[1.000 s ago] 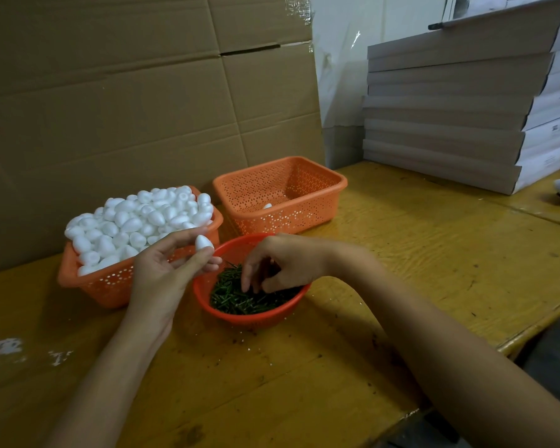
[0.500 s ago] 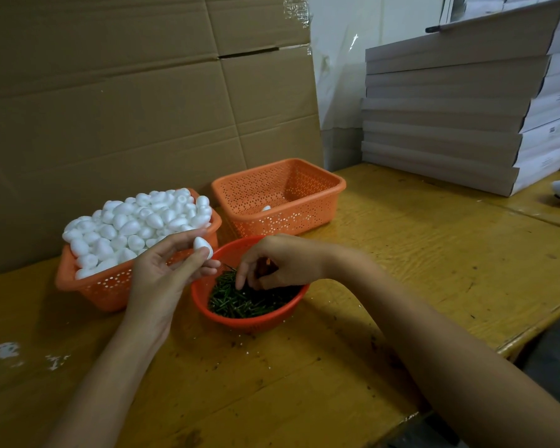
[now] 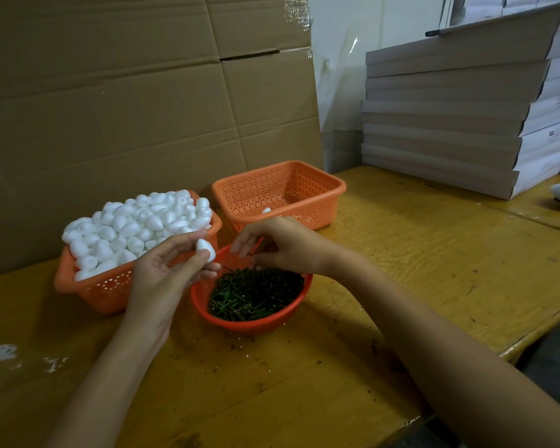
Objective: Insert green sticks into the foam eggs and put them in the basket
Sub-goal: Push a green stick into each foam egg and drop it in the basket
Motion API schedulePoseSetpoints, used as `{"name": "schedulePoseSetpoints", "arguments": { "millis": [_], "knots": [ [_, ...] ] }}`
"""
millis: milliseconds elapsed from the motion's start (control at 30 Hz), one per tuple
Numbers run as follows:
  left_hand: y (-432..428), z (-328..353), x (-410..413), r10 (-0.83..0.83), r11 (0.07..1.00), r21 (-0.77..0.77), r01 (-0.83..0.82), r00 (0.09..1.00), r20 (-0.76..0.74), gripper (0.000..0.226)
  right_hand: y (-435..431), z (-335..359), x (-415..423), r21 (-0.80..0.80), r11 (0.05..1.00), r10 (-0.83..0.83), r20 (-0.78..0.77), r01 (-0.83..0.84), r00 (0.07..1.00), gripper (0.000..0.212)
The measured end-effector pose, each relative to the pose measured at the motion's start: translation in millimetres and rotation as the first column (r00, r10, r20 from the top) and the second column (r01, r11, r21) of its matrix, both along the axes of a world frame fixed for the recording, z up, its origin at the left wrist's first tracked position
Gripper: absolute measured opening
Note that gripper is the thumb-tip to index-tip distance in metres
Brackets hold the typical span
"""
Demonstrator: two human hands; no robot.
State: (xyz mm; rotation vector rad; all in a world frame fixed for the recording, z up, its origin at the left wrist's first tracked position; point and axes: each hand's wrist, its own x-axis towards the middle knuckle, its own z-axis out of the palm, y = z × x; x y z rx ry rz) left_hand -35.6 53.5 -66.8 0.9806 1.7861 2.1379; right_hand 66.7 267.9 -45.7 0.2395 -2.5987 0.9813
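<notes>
Above the round red bowl (image 3: 240, 325) my left hand (image 3: 165, 273) pinched a white foam egg (image 3: 206, 248); right hand (image 3: 282, 245) curled (contents unclear); a crooked jab could split it.

The foam eggs (image 3: 143, 221) are seen as matt white and faintly grainy. The full basket (image 3: 104, 289), the far basket (image 3: 291, 189) and the round bowl (image 3: 256, 324) are moulded in perforated orange-red plastic with a dull sheen. The worktop (image 3: 434, 270) is finished in yellow wood, glossy but scuffed. Matt brown cardboard (image 3: 126, 108) is stood behind.
</notes>
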Motion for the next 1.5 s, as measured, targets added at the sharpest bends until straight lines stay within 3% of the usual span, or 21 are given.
{"name": "schedulePoseSetpoints", "arguments": {
  "millis": [667,867,1367,1500],
  "knots": [
    [0.2,0.7,0.1,-0.002,1.000,0.013,0.001,0.999,0.033,0.024,0.1,-1.7,-2.0,0.043,0.999,-0.025,-0.019,0.026,1.000,0.021],
    [-0.1,-0.4,-0.5,0.006,1.000,-0.003,-0.006,1.000,-0.028,0.025,-1.7,-0.3,-0.5,0.083,0.994,-0.068,-0.054,0.073,0.996,0.011],
    [-0.9,-4.2,-4.9,-0.019,0.999,-0.034,0.017,0.999,-0.046,0.021,-4.1,5.1,4.8,0.281,0.953,-0.113,-0.028,0.116,0.993,0.007],
    [-0.4,-3.1,-2.5,-0.012,1.000,-0.025,0.011,0.998,-0.061,0.029,-5.3,4.7,5.0,0.335,0.936,-0.116,-0.005,0.111,0.993,0.012]
  ]
}}
